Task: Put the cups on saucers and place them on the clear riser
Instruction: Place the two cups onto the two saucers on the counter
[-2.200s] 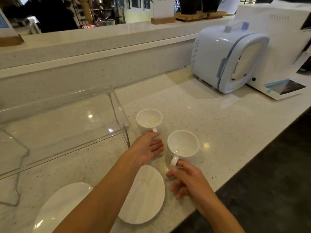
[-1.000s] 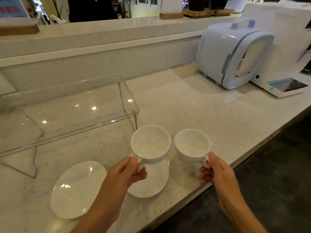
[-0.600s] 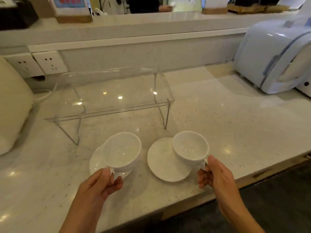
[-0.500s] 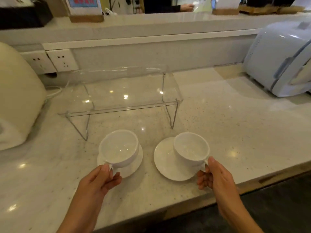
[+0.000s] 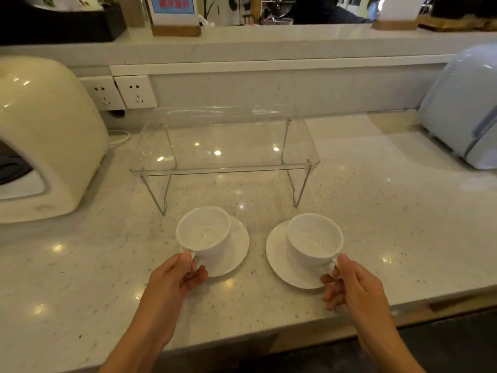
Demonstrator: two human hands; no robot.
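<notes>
Left hand (image 5: pixel 174 278) fingers pinch the handle of the left white ceramic cup (image 5: pixel 203 232); right hand (image 5: pixel 352 285) likewise grips the right white ceramic cup (image 5: pixel 314 239). Each cup is over its white round saucer (image 5: pixel 239 249) (image 5: pixel 277 254) on the speckled desk (image 5: pixel 376 211). Advice: centre cups before release. Clear acrylic riser (image 5: pixel 226 146) stands behind.

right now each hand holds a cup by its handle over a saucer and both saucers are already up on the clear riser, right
Not quite. The left hand and right hand do each hold a cup by its handle over a saucer, but the head view shows both saucers on the counter in front of the clear riser, not on it.
</notes>
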